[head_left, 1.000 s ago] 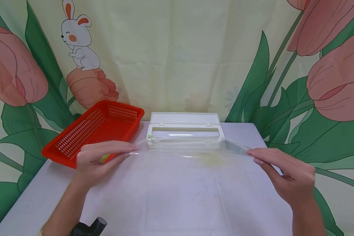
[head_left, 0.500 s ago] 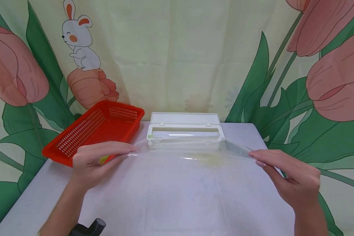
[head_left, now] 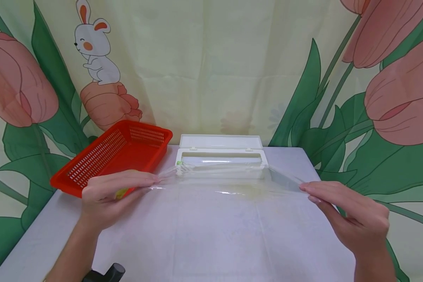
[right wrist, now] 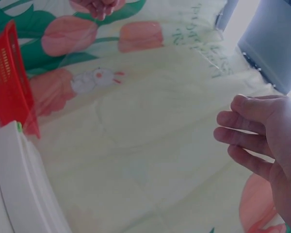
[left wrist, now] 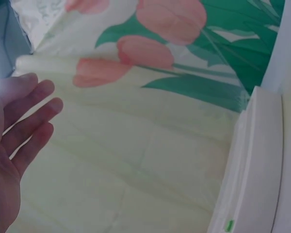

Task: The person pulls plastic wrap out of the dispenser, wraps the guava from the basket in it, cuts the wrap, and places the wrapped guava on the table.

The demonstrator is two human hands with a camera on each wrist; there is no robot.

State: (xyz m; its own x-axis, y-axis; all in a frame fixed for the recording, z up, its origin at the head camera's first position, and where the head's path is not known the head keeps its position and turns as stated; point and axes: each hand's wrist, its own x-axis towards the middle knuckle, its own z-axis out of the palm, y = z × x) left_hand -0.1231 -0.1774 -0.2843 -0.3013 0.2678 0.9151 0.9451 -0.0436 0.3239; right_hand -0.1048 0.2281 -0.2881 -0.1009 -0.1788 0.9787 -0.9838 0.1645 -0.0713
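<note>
A white cling film dispenser box stands open at the back of the table, also seen in the left wrist view and the right wrist view. A clear sheet of cling film runs from it toward me, stretched above the tabletop. My left hand pinches the sheet's left corner between thumb and nearly straight fingers. On the other side, my right hand pinches the right corner in the same way, its fingers long and only slightly bent.
A red slotted basket sits tilted at the back left, just behind my left hand; its edge shows in the right wrist view. A small yellow-green thing peeks from under that hand. A flower-print curtain hangs behind the table.
Both hands have drifted slightly apart and toward me, drawing the film a little farther out of the dispenser. The basket and box have not moved.
</note>
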